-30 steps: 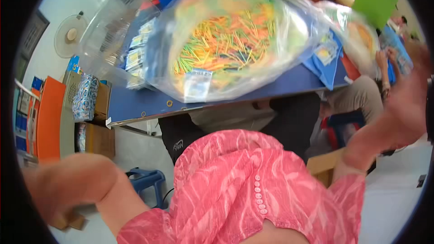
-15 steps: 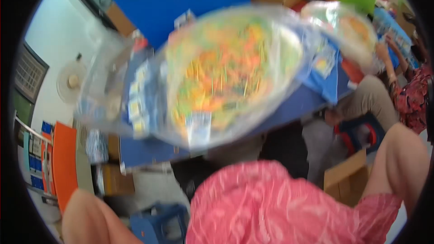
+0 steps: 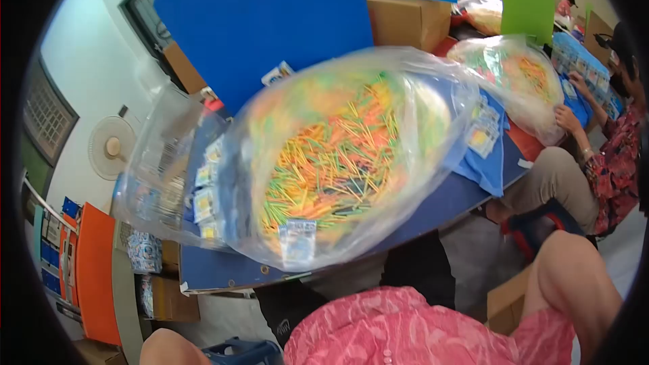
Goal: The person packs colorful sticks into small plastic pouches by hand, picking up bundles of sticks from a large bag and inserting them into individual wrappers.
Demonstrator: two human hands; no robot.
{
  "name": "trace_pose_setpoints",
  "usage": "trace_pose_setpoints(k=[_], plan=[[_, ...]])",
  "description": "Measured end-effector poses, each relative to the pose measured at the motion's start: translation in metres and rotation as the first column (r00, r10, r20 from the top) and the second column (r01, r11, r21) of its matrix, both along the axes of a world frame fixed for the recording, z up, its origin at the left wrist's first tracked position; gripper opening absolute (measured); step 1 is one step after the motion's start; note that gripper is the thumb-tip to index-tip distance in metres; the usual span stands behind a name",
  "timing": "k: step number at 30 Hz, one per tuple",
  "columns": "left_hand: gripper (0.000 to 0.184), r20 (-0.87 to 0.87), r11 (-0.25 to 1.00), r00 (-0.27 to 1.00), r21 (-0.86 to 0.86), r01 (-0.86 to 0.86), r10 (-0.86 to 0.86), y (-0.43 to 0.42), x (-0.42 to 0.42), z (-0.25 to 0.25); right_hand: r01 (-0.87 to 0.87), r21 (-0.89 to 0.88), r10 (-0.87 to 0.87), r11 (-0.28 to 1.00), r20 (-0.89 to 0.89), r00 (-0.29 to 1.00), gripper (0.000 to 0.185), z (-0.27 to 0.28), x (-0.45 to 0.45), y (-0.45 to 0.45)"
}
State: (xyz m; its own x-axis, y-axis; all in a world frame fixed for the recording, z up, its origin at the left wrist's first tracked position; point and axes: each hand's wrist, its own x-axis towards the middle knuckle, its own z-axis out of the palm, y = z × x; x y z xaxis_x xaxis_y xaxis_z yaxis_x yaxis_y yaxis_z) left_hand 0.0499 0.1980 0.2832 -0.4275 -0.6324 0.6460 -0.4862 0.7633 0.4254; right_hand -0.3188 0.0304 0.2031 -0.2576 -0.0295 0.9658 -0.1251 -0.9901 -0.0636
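Neither of my hands is in view; only my bent left arm [image 3: 172, 349] and right arm [image 3: 574, 274] show at the lower edges. In front of me on the blue table [image 3: 433, 206], a large clear plastic bag [image 3: 416, 138] lies spread open. Thin multicoloured sticks [image 3: 331, 162] are heaped inside it. A small printed packet [image 3: 297, 240] rests at the bag's near edge. To its left are several small packets [image 3: 204, 203] in a row and a clear plastic bag [image 3: 152, 169]. More packets [image 3: 482, 132] lie on blue material [image 3: 483, 174] at the right.
A blue partition [image 3: 263, 20] and a cardboard box [image 3: 409, 21] stand behind the bag. At the right sits a co-worker [image 3: 615, 155], hands near another bag of sticks [image 3: 514, 78]. A fan [image 3: 111, 147] and orange panel [image 3: 101, 270] are left; a blue stool [image 3: 243, 351] is below.
The view has shifted, so the table and bags appear lower and sharper. Both my arms sit lower in the frame. The sticks and packets keep their places on the table.
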Motion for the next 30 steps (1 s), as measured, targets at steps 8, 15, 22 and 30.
trace_pose_setpoints(k=[8,15,22,30], plan=[[0.015,-0.070,0.957,0.990,0.274,-0.096,0.120,0.019,0.001,-0.086,-0.173,0.058,0.176,0.983,-0.053,0.983,0.019,-0.003,0.018,0.030],[0.023,0.138,0.311,0.968,0.929,-0.201,0.212,-0.008,0.024,-0.332,0.246,0.826,0.403,0.507,-0.479,0.779,0.013,-0.198,0.035,-0.044],[0.039,0.255,0.134,0.910,0.966,-0.223,-0.328,-0.080,0.010,-0.483,0.523,0.704,0.497,0.480,-0.710,0.499,0.014,-0.239,0.013,-0.072],[0.039,0.038,-0.026,0.959,0.999,-0.047,-0.282,-0.141,0.036,-0.495,0.555,0.745,0.566,0.370,-0.655,0.501,0.010,-0.236,0.023,-0.070]])
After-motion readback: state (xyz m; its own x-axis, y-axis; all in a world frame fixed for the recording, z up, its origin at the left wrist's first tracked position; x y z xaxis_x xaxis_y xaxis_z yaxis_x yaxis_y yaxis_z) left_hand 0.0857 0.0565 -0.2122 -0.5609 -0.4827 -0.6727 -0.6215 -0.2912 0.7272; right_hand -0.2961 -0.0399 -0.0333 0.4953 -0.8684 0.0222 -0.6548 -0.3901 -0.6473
